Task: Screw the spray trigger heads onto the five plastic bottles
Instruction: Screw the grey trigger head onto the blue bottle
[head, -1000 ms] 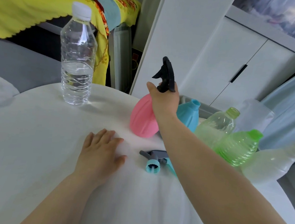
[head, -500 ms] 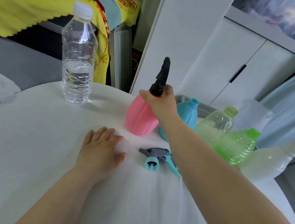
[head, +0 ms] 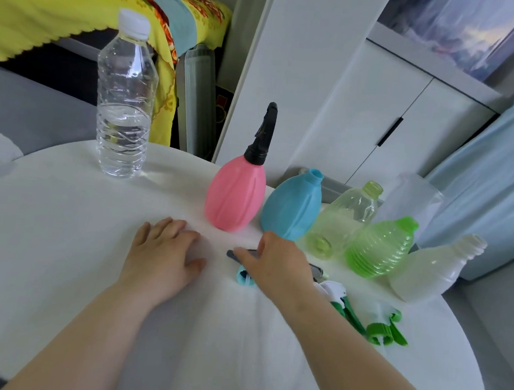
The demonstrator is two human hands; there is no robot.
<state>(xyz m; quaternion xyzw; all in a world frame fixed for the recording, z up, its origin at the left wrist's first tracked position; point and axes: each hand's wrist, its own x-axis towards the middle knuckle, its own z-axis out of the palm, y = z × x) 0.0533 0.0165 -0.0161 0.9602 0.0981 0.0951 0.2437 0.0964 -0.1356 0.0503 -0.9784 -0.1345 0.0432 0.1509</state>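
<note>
Beside right hand (head: 277,266), bare table (head: 60,224)

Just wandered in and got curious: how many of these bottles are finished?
One looks done: the pink bottle wears a black spray head. The right hand rests on the blue spray head; the left hand lies flat. Still open-necked: blue bottle, pale green bottle, bright green bottle, white bottle.

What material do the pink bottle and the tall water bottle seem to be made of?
Pink bottle: opaque plastic, probably, with a soft satin sheen and moulded ribs. Tall water bottle: thin clear glossy plastic; the water shows through, with sharp glints and ridged rings.
</note>
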